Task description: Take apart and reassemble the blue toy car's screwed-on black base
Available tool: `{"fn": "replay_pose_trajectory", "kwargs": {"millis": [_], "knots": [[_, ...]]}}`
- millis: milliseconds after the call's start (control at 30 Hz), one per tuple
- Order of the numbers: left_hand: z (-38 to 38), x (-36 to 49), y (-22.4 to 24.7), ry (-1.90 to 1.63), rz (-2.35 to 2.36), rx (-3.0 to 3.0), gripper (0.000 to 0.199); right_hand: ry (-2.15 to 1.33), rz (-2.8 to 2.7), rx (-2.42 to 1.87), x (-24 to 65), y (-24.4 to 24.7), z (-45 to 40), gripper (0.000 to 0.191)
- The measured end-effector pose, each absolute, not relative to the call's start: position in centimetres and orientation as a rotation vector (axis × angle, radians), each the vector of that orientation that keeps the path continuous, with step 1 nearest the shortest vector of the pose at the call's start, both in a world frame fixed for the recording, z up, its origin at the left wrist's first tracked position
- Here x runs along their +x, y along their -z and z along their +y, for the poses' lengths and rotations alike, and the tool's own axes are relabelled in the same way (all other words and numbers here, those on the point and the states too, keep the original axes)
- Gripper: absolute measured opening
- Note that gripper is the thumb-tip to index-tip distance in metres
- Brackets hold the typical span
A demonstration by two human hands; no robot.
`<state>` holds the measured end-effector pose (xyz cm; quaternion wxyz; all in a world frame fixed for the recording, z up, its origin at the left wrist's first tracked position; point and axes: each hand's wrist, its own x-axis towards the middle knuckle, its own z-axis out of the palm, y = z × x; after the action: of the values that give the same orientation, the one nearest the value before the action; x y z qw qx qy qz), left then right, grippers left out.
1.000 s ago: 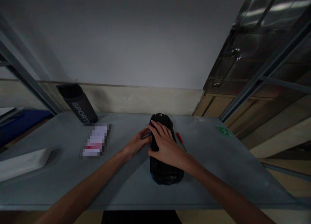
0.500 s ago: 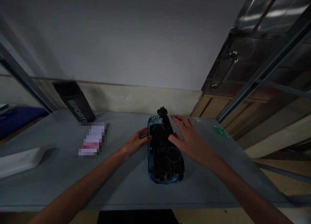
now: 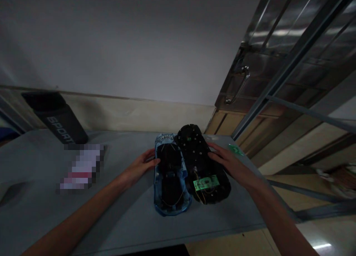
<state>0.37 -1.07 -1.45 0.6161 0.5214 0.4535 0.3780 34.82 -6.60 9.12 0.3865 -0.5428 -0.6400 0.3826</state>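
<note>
A blue toy car body shell [image 3: 157,196] lies upturned on the grey table, its dark inside facing up. My left hand [image 3: 140,168] holds its left edge, thumb on the rim. Beside it on the right is the black toy car chassis [image 3: 194,148], opened out with its inner side up and tilted against the shell's right edge. A green circuit board [image 3: 206,182] and thin wires show on its near end. My right hand [image 3: 226,160] grips the chassis by its right edge, some fingers hidden beneath or behind it.
A dark bottle marked SPORT [image 3: 59,122] stands at the back left, with a blurred-out phone-like item [image 3: 83,167] before it. A small green piece [image 3: 236,149] lies near the table's right edge. Metal frame bars [image 3: 278,82] rise at the right.
The black chassis has swung away from the blue shell to the right, baring its circuit board and wires. My right hand moved with it. The view has shifted right.
</note>
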Motion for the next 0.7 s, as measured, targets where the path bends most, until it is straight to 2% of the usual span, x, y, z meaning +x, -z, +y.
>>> {"fn": "replay_pose_trajectory", "kwargs": {"millis": [133,300,500,700], "knots": [[-1.3,0.5,0.9,-0.854,1.073,1.214,0.078,-1.247,-1.253,-1.372,36.3,-5.4,-8.0,0.057],[-1.3,0.5,0.8,-0.838,1.126,1.225,0.086,-1.358,-1.102,-1.355,37.2,-2.3,-8.0,0.072],[-1.3,0.4,0.7,-0.831,1.111,1.22,0.082,-1.412,-1.083,-1.368,37.0,-1.6,-6.9,0.085],[-1.5,0.5,0.4,-0.822,1.079,1.168,0.099,-1.445,-1.093,-1.378,36.8,-0.9,-6.5,0.084]]}}
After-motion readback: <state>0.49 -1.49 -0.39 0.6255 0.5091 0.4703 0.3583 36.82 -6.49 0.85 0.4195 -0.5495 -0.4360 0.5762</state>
